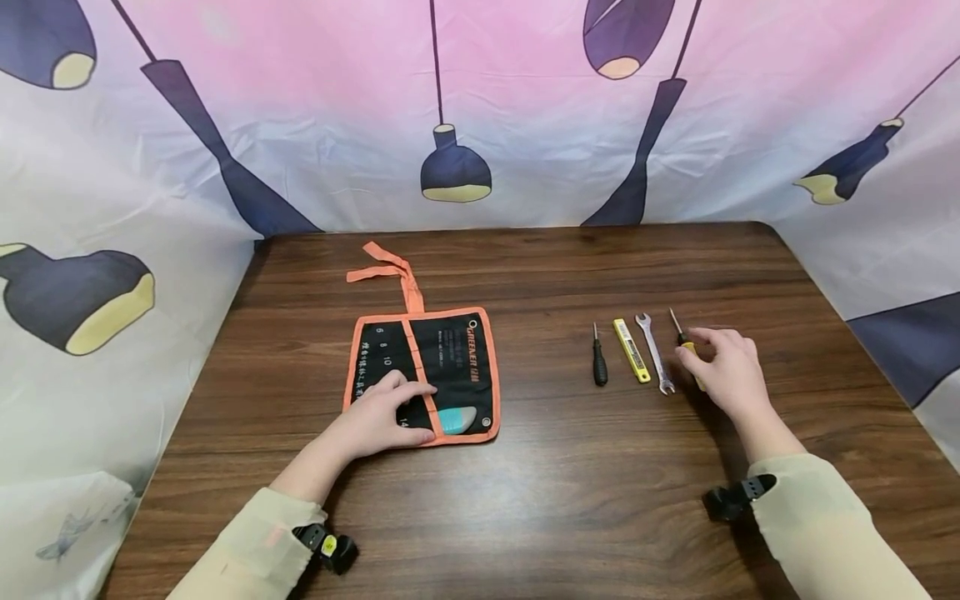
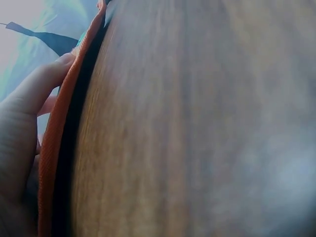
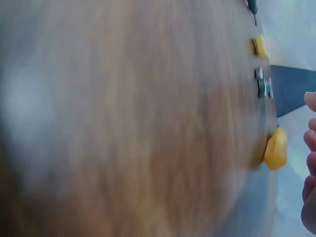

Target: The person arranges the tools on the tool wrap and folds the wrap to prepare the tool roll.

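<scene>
My left hand (image 1: 378,421) rests on a black tool pouch (image 1: 457,354) with orange edging, thumb and fingers spread over its lower left part. In the left wrist view the thumb (image 2: 42,84) lies against the orange edge. A teal and grey rounded piece (image 1: 456,420) sits in the pouch's lower pocket. Over on the right, my right hand (image 1: 726,367) hovers above a screwdriver with a yellow handle (image 3: 276,149), its shaft pointing away. A gap shows between the fingers (image 3: 311,140) and that handle in the right wrist view.
Left of the right hand lie a silver open-ended wrench (image 1: 656,354), a flat yellow labelled piece (image 1: 632,351) and a black-handled screwdriver (image 1: 599,365). An orange strap (image 1: 410,287) stretches from the pouch toward the back of the wooden table (image 1: 540,500). Printed cloth (image 1: 360,167) hangs behind.
</scene>
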`<state>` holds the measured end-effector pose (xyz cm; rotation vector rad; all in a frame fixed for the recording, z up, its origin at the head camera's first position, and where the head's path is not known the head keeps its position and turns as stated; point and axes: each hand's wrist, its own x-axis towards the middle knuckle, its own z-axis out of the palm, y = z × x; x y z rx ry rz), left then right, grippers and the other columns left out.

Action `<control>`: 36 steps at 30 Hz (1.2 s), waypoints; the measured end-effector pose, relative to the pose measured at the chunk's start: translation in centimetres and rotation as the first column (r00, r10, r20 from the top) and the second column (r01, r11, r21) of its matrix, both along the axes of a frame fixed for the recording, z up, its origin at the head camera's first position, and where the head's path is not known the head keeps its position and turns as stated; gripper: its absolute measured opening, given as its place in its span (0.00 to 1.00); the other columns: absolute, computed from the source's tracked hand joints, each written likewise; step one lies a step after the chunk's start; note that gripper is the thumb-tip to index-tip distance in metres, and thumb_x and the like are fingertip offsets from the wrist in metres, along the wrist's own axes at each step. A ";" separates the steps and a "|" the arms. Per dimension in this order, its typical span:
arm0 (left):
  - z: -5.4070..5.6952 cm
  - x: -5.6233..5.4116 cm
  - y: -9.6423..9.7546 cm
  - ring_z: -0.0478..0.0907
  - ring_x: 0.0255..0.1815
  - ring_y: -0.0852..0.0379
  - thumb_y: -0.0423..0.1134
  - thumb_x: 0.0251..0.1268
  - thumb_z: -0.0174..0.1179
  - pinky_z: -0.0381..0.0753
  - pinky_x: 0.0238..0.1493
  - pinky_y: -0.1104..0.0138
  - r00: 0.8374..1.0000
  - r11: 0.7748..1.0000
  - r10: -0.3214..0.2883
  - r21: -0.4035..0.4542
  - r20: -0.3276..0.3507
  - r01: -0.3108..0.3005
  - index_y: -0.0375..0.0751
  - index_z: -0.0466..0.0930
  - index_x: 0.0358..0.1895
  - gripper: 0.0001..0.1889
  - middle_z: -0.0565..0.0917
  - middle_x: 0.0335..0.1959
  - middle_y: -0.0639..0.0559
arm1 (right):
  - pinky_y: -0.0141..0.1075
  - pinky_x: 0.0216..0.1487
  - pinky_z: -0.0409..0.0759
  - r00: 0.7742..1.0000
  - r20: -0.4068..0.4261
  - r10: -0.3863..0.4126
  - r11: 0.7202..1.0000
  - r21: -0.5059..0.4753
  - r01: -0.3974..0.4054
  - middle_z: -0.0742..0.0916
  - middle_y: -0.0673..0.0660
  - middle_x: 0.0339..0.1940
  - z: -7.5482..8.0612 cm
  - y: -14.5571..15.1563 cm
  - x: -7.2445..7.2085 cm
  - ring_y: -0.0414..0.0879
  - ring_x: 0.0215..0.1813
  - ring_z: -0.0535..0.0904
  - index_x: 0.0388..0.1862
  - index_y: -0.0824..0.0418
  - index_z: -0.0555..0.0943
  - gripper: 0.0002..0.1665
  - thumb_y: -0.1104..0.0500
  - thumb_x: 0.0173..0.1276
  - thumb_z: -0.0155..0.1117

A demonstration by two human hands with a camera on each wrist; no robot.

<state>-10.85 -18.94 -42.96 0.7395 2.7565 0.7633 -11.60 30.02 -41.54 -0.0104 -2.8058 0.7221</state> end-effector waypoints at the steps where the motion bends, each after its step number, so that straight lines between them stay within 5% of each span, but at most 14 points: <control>1: 0.1 -0.1 0.0 0.62 0.27 0.59 0.59 0.48 0.67 0.64 0.28 0.66 1.000 1.000 -0.003 -0.003 0.005 0.003 0.56 0.75 0.58 0.31 0.64 0.32 0.57 | 0.55 0.50 0.59 1.000 0.005 -0.006 1.000 -0.001 0.006 0.78 0.72 0.47 0.0 0.2 0.2 0.66 0.51 0.66 0.53 0.72 0.75 0.25 0.54 0.65 0.61; 13: 0.0 -0.3 0.0 0.65 0.32 0.59 0.59 0.47 0.68 0.66 0.31 0.65 1.000 1.000 -0.004 0.003 -0.005 0.004 0.56 0.76 0.53 0.28 0.66 0.32 0.58 | 0.57 0.48 0.61 0.997 0.069 -0.027 1.000 0.001 0.027 0.75 0.73 0.51 -0.9 1.4 1.1 0.68 0.53 0.64 0.55 0.73 0.73 0.29 0.51 0.66 0.60; 27: -0.1 -0.3 -0.1 0.65 0.32 0.59 0.59 0.47 0.68 0.66 0.31 0.65 0.999 1.000 -0.002 0.009 -0.032 0.002 0.54 0.76 0.52 0.28 0.66 0.32 0.58 | 0.55 0.46 0.63 0.997 0.078 0.000 1.000 -0.011 0.001 0.79 0.70 0.41 -2.0 1.9 1.5 0.63 0.47 0.69 0.54 0.73 0.74 0.30 0.52 0.62 0.65; 36: -0.1 -0.3 0.0 0.65 0.32 0.59 0.59 0.47 0.69 0.66 0.32 0.65 1.000 1.000 -0.001 0.009 -0.025 0.002 0.54 0.76 0.51 0.27 0.66 0.32 0.58 | 0.46 0.35 0.65 0.997 0.072 -0.031 1.000 0.004 0.031 0.79 0.62 0.31 -2.3 1.9 1.9 0.56 0.36 0.72 0.49 0.73 0.76 0.22 0.57 0.63 0.63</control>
